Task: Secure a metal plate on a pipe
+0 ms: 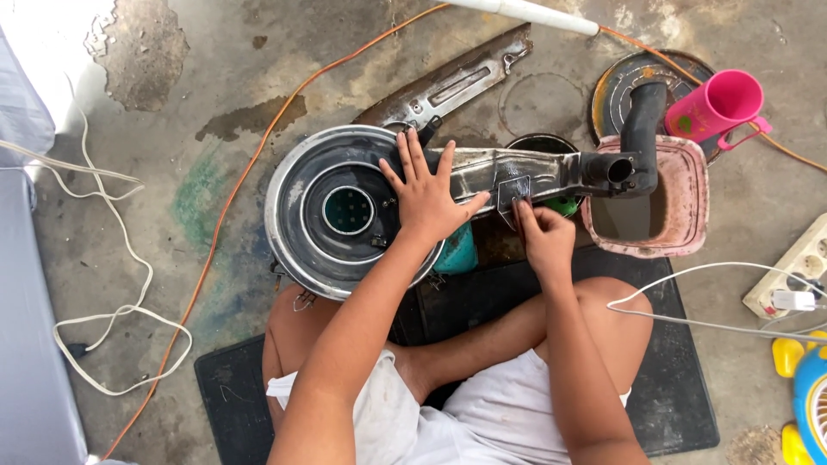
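So I'm sat cross-legged on a black rubber mat [680,405] on the stained concrete floor [155,172], with the big metal air cleaner housing [332,211] across my knees, its round pan to my left and its long snout [534,168] running off to the right, ending in a black rubber elbow hose [642,129]. That hose end hangs over a grubby pink tub [685,207] with murky water in it. My left hand [426,194] is spread wide and flat, pressing where the pan meets the snout. My right hand [544,234] is pinched narrow on a small metal bracket [513,194] hanging off the snout's near edge. Behind sits a long metal cover [448,86], a pink plastic jug [715,108] off right, and an orange cable [233,198] snaking past.
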